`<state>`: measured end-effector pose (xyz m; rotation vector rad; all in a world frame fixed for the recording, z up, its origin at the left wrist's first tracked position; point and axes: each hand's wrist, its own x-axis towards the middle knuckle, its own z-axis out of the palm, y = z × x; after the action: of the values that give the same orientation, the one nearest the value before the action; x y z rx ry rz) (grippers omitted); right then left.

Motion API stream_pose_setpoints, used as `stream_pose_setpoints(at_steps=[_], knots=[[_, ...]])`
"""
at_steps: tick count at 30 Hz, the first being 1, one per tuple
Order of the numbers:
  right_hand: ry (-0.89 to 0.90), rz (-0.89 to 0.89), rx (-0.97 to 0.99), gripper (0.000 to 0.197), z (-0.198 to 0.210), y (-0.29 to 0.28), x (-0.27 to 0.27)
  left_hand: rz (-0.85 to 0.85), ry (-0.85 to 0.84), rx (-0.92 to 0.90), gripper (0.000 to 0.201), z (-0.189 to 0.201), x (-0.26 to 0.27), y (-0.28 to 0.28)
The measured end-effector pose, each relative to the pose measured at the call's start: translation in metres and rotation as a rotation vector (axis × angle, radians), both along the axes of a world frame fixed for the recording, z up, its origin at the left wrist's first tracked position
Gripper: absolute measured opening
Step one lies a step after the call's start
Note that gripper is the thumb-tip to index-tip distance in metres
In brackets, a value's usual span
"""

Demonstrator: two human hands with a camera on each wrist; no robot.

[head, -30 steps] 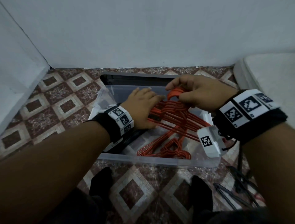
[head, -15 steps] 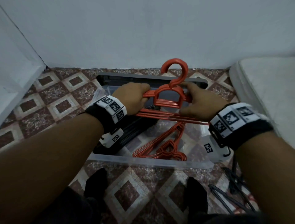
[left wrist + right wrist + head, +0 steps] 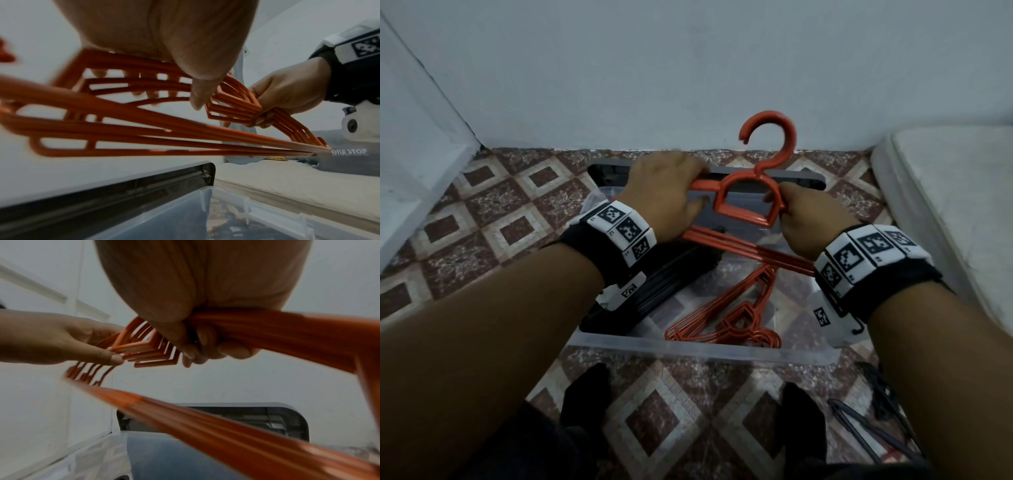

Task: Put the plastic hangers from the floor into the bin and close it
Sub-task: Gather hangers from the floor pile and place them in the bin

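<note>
Both arms reach forward over the clear bin point(image 3: 702, 349) on the tiled floor point(image 3: 493, 219). The left hand point(image 3: 664, 192) has its grip curled round one shoulder of a stack of orange hangers point(image 3: 748, 198); the right hand point(image 3: 808, 219) has its grip curled round the other shoulder, fingers point(image 3: 205, 352) wrapped under the bars. The stack is held above the bin, hook point(image 3: 770, 137) upright against the white wall point(image 3: 688, 68). More orange hangers point(image 3: 726, 322) lie at the bin's near edge, black ones point(image 3: 661, 291) along its left side. The dark lid point(image 3: 804, 178) stands open at the far edge. A mattress point(image 3: 948, 205) lies at the right.
</note>
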<state>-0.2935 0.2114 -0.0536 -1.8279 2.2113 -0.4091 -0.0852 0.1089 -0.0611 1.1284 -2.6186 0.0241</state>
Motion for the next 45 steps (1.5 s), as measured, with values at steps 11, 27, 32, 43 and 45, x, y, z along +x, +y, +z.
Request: stream_pose_setpoints(at_steps=[11,27,32,43,45], knots=[[-0.409,-0.398,-0.36,0.02,0.01,-0.009,0.015,0.289,0.662,0.726,0.056,-0.009,-0.03,0.031],[-0.539,-0.086,0.048,0.033,0.004,-0.004,0.072,0.424,0.916,0.483,0.027,-0.007,-0.025,0.01],[-0.231,-0.001,-0.175,0.023,0.009,0.002,0.054,0.411,0.668,0.21,0.021,-0.002,-0.015,0.0],[-0.619,-0.406,-0.408,0.048,-0.012,-0.015,0.021,0.06,0.501,0.254,0.018,-0.013,-0.036,0.035],[-0.657,-0.348,-0.323,0.041,-0.017,-0.017,0.013,0.048,0.478,0.292,0.018,-0.013,-0.035,0.036]])
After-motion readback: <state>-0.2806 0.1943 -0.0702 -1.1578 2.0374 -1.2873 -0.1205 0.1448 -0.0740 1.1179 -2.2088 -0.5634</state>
